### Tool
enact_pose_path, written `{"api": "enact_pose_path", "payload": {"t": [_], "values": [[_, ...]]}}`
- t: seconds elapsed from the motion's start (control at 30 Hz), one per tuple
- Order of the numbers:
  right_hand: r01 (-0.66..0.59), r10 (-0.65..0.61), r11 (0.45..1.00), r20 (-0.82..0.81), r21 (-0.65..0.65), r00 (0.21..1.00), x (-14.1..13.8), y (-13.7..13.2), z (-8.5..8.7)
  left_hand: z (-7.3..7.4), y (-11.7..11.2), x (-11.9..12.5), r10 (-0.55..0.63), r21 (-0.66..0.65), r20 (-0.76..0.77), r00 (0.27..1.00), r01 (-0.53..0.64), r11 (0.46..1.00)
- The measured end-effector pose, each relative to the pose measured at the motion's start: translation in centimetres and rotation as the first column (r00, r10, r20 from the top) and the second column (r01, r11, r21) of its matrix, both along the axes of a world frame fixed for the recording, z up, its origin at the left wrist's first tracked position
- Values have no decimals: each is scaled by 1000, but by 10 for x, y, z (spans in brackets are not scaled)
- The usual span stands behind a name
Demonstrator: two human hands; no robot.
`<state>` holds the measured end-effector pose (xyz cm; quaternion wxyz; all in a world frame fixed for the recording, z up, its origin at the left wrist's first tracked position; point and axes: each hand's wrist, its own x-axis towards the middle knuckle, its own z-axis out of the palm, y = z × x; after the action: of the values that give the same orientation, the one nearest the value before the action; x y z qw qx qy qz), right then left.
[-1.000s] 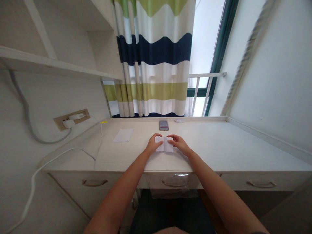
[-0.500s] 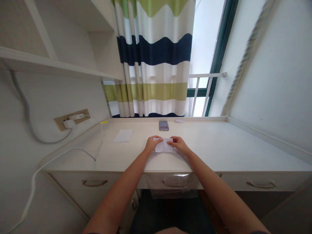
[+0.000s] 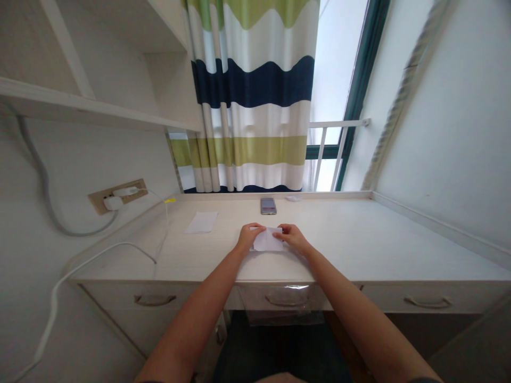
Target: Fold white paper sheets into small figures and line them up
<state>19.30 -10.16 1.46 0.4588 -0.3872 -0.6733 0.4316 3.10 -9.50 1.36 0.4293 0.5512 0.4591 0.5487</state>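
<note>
A small white folded paper (image 3: 267,240) is held just above the white desk (image 3: 359,244), near its front middle. My left hand (image 3: 248,237) pinches the paper's left edge with curled fingers. My right hand (image 3: 292,236) pinches its right edge in the same way. The paper stands tilted up between the two hands, its top edge level with the fingertips.
A second white sheet (image 3: 202,222) lies flat on the desk to the left. A phone (image 3: 268,205) rests at the back near the striped curtain (image 3: 251,96). A white cable (image 3: 91,255) runs from the wall socket (image 3: 117,194). Drawer handles (image 3: 285,301) line the front below.
The paper lay flat under my fingertips a second ago; both hands have closed on its edges and raised it slightly off the desk.
</note>
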Motion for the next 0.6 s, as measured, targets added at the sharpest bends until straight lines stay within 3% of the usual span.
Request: {"api": "enact_pose_path", "payload": {"t": [0.13,0.37,0.47,0.6], "values": [[4,-4,1000,-1,-12,1000,0,-1,0,1,-2,1,0,-34,59,998,2,999],[38,-38,999,-15,-11,999,0,-4,4,2,-2,1,-156,-90,273,949,187,978],[43,-43,999,-17,-32,999,0,-5,5,2,-3,2,-164,-78,179,970,180,981],[13,-14,999,-23,-32,1000,0,-4,3,2,-3,2,-48,70,-47,998,51,996]]}}
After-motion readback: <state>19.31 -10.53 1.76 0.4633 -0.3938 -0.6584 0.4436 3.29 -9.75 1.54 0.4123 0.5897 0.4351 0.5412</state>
